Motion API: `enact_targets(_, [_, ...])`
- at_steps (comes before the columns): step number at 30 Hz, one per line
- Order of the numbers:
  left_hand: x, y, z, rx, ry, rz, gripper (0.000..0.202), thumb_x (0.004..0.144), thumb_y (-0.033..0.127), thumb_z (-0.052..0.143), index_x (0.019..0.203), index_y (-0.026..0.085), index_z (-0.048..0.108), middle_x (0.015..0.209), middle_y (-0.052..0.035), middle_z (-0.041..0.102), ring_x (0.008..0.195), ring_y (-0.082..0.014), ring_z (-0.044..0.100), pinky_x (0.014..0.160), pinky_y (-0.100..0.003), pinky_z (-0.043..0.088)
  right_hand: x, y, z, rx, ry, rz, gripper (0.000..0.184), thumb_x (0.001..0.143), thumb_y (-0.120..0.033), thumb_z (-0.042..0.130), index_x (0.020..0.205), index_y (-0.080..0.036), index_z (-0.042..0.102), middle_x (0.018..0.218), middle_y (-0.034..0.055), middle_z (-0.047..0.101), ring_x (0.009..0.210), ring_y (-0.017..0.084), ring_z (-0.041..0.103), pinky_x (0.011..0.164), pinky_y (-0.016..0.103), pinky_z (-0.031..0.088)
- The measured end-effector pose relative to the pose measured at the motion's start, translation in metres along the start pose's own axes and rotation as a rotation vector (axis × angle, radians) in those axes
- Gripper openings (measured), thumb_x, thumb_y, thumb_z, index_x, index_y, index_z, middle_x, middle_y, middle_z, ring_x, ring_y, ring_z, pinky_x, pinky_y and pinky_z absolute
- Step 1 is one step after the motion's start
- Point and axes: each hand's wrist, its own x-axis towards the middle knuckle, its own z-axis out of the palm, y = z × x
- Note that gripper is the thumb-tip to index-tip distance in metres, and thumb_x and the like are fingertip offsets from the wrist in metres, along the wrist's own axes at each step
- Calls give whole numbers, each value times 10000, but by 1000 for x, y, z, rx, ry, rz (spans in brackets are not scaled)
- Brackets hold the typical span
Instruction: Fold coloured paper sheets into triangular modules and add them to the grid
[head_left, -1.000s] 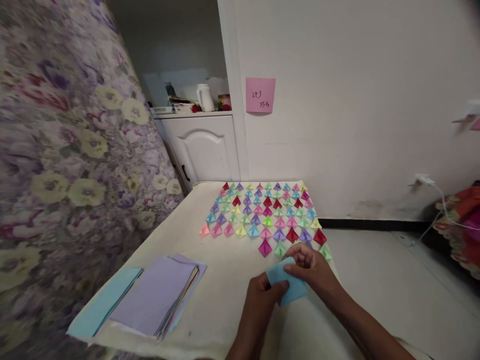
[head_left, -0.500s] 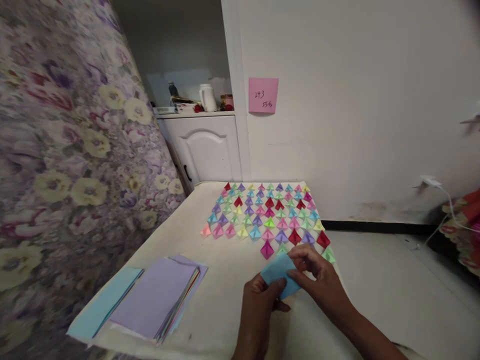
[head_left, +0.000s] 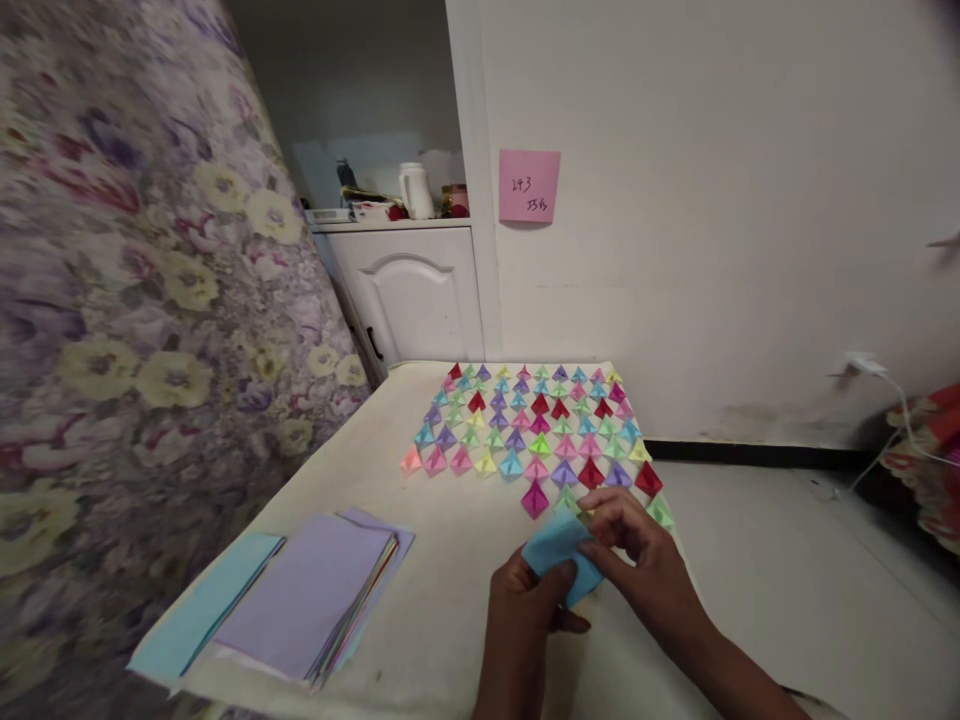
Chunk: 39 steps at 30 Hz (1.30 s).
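A small light-blue paper [head_left: 553,540] is held up above the front right of the table [head_left: 442,580]. My left hand [head_left: 529,595] pinches its lower left side, thumb on top. At the upper right edge my right hand [head_left: 634,540] is closed on the same paper, thumb against fingertips. Behind my hands, folded paper pieces [head_left: 539,444] in many colours stand in rows, among them a magenta one [head_left: 535,498] and a green one [head_left: 660,512].
To the left lie a stack of coloured paper sheets [head_left: 307,590], purple on top, and light-blue sheets [head_left: 206,605]. A pink note [head_left: 529,187] hangs on the wall. A white jug [head_left: 415,192] stands on the cabinet shelf. A floral curtain [head_left: 165,330] borders the left side.
Both hands keep hold of the blue paper and have barely moved. The view has shifted very slightly; nothing was let go.
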Motion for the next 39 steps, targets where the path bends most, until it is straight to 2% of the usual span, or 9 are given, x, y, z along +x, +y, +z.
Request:
enact_targets(7, [2,-3,-1,23,-4,2,319,624,279,730,880,93,688,666,-36,627,555,-116,531,431,-216,506,2,2,0,61,1,40,141,727,-224,650,680,-201,519,1003,47,543,702,144,510,614,259,436])
enact_targets(13, [2,-4,-1,27,-19,-4,354,622,268,727,924,89,683,725,-59,644,610,-134,537,440,-223,515,4,2,-1,72,13,33,157,716,-224,655,853,-223,580,1010,50,550,774,168,540,668,273,462])
enact_targets(17, [3,-5,1,35,2,-4,367,595,277,741,906,89,688,676,-43,626,571,-123,524,429,-225,514,4,2,-2,51,-21,14,74,736,-231,638,770,-212,576,1014,63,558,906,209,539,682,267,466])
enact_targets(26, [7,-9,0,32,22,-5,436,543,323,765,903,90,689,675,-55,638,566,-145,549,407,-240,514,3,1,-2,42,-35,28,106,743,-246,637,703,-204,548,1013,65,563,921,210,540,686,266,470])
enact_targets(33, [5,-9,1,21,4,-21,436,594,314,734,957,79,674,696,-68,646,590,-156,562,413,-234,510,2,4,-1,43,-27,24,132,745,-216,633,686,-196,516,1014,58,542,888,189,532,664,251,450])
enact_targets(39, [2,-6,2,20,-4,11,335,657,282,698,921,77,677,670,-41,614,553,-112,518,447,-227,514,4,11,-1,91,-24,39,148,733,-183,643,677,-197,507,987,49,539,880,183,531,672,255,438])
